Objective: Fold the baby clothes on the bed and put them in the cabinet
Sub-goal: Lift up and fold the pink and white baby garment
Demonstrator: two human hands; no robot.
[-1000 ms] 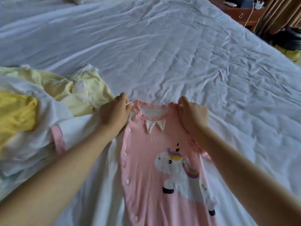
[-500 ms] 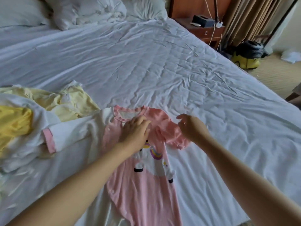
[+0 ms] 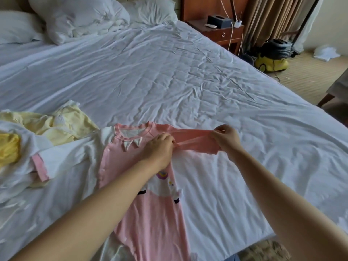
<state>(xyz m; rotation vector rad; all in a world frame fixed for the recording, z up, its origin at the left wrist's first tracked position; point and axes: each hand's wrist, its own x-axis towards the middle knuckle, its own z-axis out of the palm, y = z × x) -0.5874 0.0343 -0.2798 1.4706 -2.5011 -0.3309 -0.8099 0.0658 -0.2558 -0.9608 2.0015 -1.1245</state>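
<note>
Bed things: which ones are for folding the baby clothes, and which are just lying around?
For the job: pink romper, held at its sleeve by the left hand and right hand; yellow baby clothes; white garment with pink cuff; bed.
Just lying about: pillows; nightstand; dark box; yellow vacuum cleaner.

Both forearms are bare. The left forearm enters from the near left and runs diagonally toward the far right. The left hand [image 3: 158,149] lies knuckles up, fingers curled, pinching the pink sleeve [image 3: 192,140] at its inner end. The right forearm enters from the near right and angles far and left. The right hand [image 3: 227,139] pinches the sleeve's outer end, fingers bent, and the two hands are apart.
</note>
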